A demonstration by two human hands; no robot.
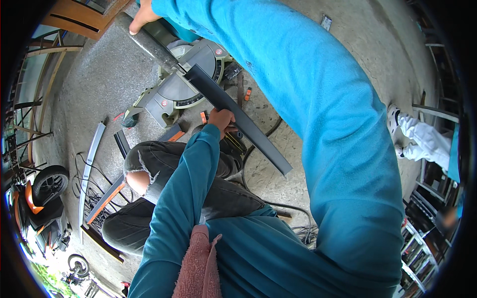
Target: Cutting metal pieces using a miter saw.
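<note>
My left hand [222, 121] is closed on the edge of a long dark grey metal channel [243, 124]. The channel slants from the middle of a mitre saw [175, 93] down to the right, its near end in the air above the floor. My right arm reaches across the top, and my right hand [143, 17] grips a worn grey metal piece [151, 47] by its far end, thumb on top; its other fingers are out of sight. The grey piece and the channel nearly meet over the saw's round base. My sleeve hides part of the saw.
Orange-handled tools [248, 94] lie beside the saw. Metal strips [93, 174] and tangled black cables lie left of my bent knees. A motorbike [42, 203] stands at the far left. On the right are another person's legs [425, 139] and metal racks [417, 253].
</note>
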